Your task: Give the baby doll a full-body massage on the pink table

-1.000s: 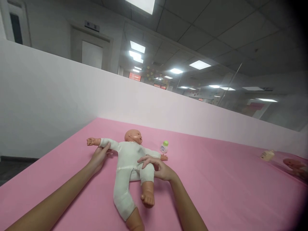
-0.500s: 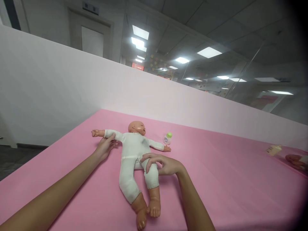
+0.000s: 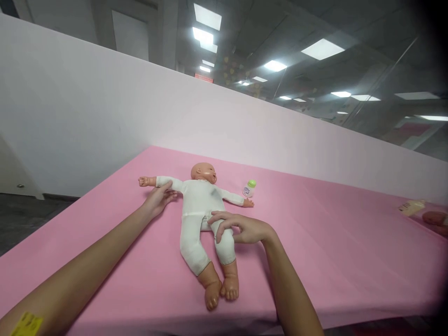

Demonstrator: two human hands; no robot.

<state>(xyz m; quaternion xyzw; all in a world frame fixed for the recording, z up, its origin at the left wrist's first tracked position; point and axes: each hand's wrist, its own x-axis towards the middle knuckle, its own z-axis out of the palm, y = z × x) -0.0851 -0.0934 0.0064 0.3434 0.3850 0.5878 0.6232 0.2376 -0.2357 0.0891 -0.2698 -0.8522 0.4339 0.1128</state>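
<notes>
A baby doll [image 3: 201,198] in a white cloth suit lies on its back on the pink table cover [image 3: 315,242], head away from me and turned right, arms spread. My left hand [image 3: 160,198] grips the doll's sleeved arm on the left, thumb on top and the other fingers low beside it. Across the thigh of the doll's right-hand leg rests my right hand [image 3: 241,227], its fingers curled over the cloth and the thumb at the leg's outer side. Beyond the doll's other hand stands a small clear bottle [image 3: 248,190] with a green cap.
A white partition [image 3: 224,126] runs along the table's far side. Towards the right edge lie a cream-coloured bottle [image 3: 412,207] and part of another doll [image 3: 436,219]. Something yellow with print [image 3: 30,324] shows by my left forearm.
The view has tilted down slightly, so the doll, hands and bottles sit higher in the picture. Both hands keep their places on the doll. The yellow thing has come into view.
</notes>
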